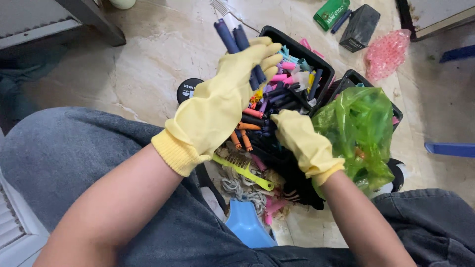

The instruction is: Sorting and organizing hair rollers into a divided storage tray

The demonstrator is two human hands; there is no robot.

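Both my hands wear yellow rubber gloves. My left hand (222, 101) is raised over the floor and grips two dark blue rod-shaped hair rollers (237, 42) that stick up past my fingers. My right hand (301, 141) reaches down into a black tray (316, 62) filled with several pink, purple, orange and dark blue rollers (277, 94); its fingertips are buried among them, so I cannot see what they hold. A yellow-green comb (245, 170) lies below the tray near my knees.
A green plastic bag (361, 131) sits in a second black tray at the right. A pink bag (386, 52), a dark box (360, 27) and a green packet (330, 12) lie on the marble floor beyond. A blue plastic object (247, 225) rests between my legs.
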